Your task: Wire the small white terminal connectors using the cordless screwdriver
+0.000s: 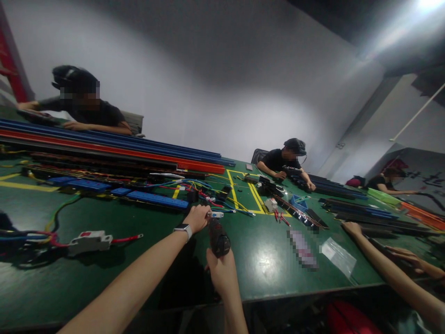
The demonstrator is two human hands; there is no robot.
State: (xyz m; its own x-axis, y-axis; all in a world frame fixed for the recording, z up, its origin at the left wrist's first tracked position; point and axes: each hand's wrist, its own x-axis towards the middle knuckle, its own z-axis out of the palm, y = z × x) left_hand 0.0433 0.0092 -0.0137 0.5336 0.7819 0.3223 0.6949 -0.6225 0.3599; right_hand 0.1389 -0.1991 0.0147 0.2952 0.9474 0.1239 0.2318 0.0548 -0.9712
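Note:
My right hand (pixel 222 271) is wrapped round the handle of a dark power screwdriver (pixel 219 239), its front end pointing away from me. Just left of that tip, my left hand (pixel 198 219), with a watch on its wrist, is closed at the end of a small white-and-blue part (pixel 217 215). The tool's tip meets this part or lies right in front of it; I cannot tell which. Behind my hands runs a bundle of coloured wires (pixel 198 188) with ring lugs. To the left lies a white circuit breaker (pixel 91 242) with a red lead.
Long blue and orange rails (pixel 139 150) lie across the green table (pixel 264 278). Blue terminal strips (pixel 156 198) are in front of them. A plastic bag (pixel 339 256) and a co-worker's arm (pixel 385 264) are at right. Other people sit across the table.

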